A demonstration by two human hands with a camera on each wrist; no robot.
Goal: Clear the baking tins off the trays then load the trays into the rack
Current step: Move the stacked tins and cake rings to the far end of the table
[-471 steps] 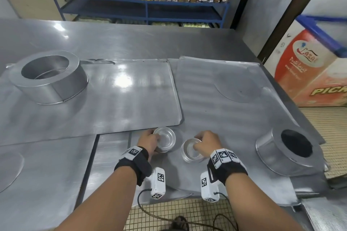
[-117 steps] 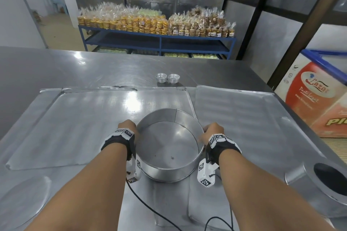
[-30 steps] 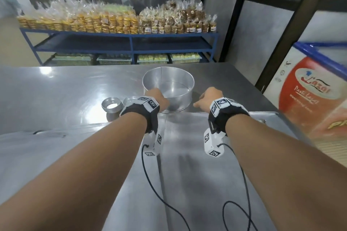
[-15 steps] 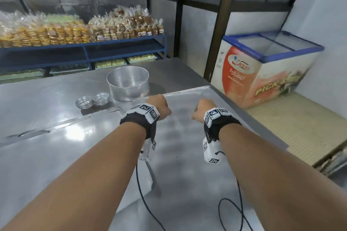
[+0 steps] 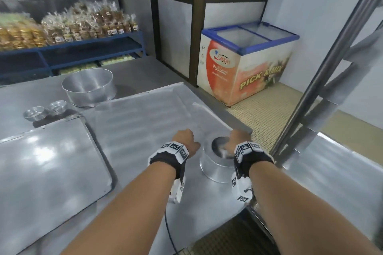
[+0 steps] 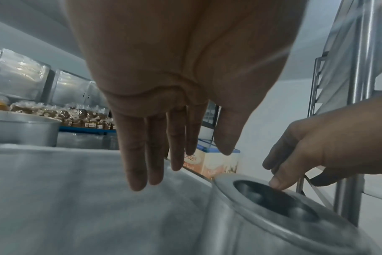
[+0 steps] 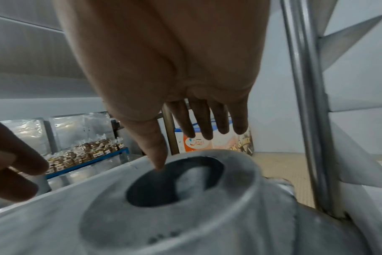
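Note:
A metal ring tin (image 5: pixel 214 166) with a round hole in its top stands on the right tray (image 5: pixel 145 122), near the tray's right corner. My right hand (image 5: pixel 238 138) hovers over it with straight fingers, and its thumb (image 7: pixel 158 155) touches the hole's edge on the ring tin (image 7: pixel 185 220). My left hand (image 5: pixel 184 140) is open just left of the tin, above the tray, holding nothing; its fingers (image 6: pixel 140 155) hang straight. A large round tin (image 5: pixel 89 87) and two small tins (image 5: pixel 35 113) (image 5: pixel 57 107) stand on the table beyond the trays. The left tray (image 5: pixel 47 161) is bare.
The steel rack's upright (image 5: pixel 331 80) and its slanted runners rise close to the right of the tin. A chest freezer (image 5: pixel 244 64) stands on the floor behind. Blue shelves (image 5: pixel 83 47) of bagged goods line the far wall. The table edge (image 5: pixel 238 211) runs just below my right wrist.
The view has swung right and down. Both hands have moved from over the tray's middle to the ring tin at its right corner, and the right thumb now touches it.

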